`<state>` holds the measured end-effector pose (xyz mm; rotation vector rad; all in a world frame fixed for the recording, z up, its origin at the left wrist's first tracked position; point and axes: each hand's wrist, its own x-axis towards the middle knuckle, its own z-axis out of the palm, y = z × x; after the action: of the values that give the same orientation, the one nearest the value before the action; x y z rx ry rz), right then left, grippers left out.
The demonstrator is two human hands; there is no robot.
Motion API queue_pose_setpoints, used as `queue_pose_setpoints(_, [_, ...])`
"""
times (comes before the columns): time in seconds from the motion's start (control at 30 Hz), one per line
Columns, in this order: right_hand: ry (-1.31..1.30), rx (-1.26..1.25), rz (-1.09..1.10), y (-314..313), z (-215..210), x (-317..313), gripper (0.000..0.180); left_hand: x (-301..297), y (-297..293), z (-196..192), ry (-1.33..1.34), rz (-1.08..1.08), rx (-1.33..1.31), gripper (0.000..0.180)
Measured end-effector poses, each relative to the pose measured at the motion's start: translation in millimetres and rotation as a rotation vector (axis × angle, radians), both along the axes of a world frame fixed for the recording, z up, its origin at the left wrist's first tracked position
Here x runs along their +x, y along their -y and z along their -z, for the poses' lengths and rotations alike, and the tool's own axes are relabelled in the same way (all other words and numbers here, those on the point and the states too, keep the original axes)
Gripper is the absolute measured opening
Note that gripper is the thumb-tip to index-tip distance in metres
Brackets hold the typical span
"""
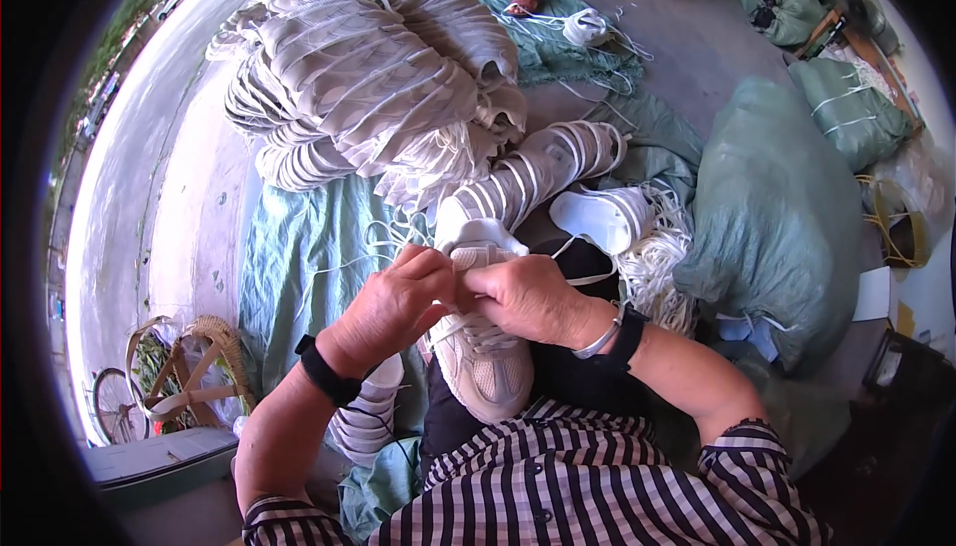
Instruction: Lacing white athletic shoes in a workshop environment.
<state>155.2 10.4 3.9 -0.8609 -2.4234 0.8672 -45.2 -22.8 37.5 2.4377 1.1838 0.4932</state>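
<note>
A pale beige and white shoe upper (486, 382) lies on my lap, toe toward me, with white lacing across its front. Over its lace rows, my left hand (390, 299) is closed in a pinch at the left side. From the right, my right hand (536, 299) meets it with curled fingers, pinching a white shoelace (595, 278) whose loose part loops out past the knuckles. The fingertips of both hands nearly touch, and they hide the exact spot they grip.
A big heap of bundled shoe uppers (368, 68) stands ahead, a shorter row (543, 172) nearer. Right of my lap hang white laces (657, 272) and a bulging green sack (772, 217). A green tarp (309, 247) covers the floor; a wicker basket (209, 367) sits left. Another person's foot (525, 0) is beyond.
</note>
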Motion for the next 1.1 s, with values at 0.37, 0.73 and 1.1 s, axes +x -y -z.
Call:
queue_pose_setpoints(0.37, [0.113, 0.044, -0.052, -3.6, -5.7, -9.9, 0.01, 4.3, 5.6, -0.1, 0.109, -0.101, -0.148, 0.025])
queue_pose_setpoints(0.73, [-0.198, -0.979, 0.191, -27.5, -8.2, 69.4, 0.02, 40.5, 12.9, 5.9, 0.027, -0.198, -0.067, 0.018])
queue_pose_setpoints(1.1, [-0.855, -1.734, -0.191, -26.9, -27.0, 67.1, 0.024, 43.9, 12.2, 8.4, 0.087, -0.247, -0.032, 0.022])
